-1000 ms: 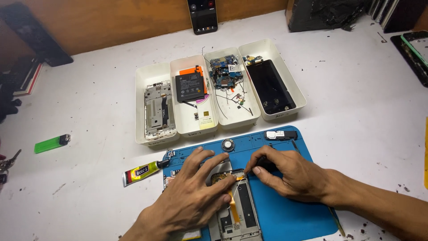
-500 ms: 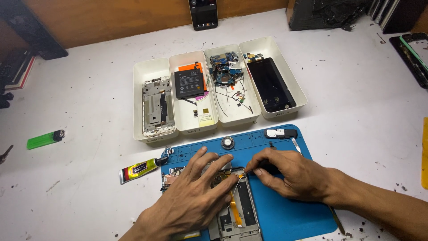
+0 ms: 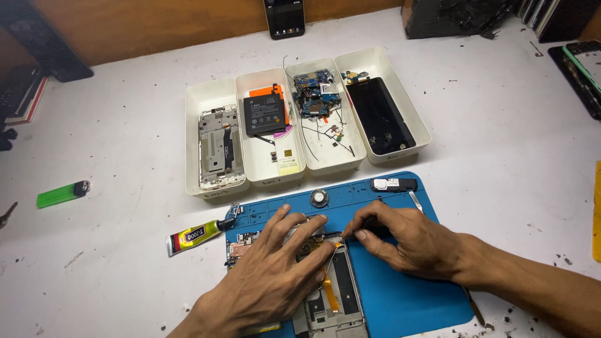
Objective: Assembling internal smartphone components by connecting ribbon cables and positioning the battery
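Seen from above: a white workbench with a blue repair mat (image 3: 400, 294) at 6 o'clock. On the mat, an opened phone frame (image 3: 332, 291), its innards bare, with an orange ribbon cable running down its middle. Left hand (image 3: 275, 281) laid flat over the frame's upper left, fingers spread and unclenched, pressing it down rather than grasping. Right hand (image 3: 407, 241) at the frame's top edge from 3 o'clock, fingertips pinched around a small dark tool (image 3: 363, 233) whose tip meets the frame (exact kind of tool too hidden to tell). At 12 o'clock from the hands, four white trays (image 3: 216, 191) side by side: from left, a bare silver chassis (image 3: 216, 147), a black battery (image 3: 264, 116), a tangle of blue circuit boards (image 3: 316, 97) and thin wires, a dark screen panel (image 3: 379, 125). On the mat's upper rim, a round silver part (image 3: 320, 199) and a small black module (image 3: 393, 184). At 9 o'clock, just off the mat, a yellow-and-black glue tube (image 3: 194, 236); farther out toward 10 o'clock, a green lighter (image 3: 61, 194). Upright at the far edge, a dark phone (image 3: 285, 17) against the wooden backboard.
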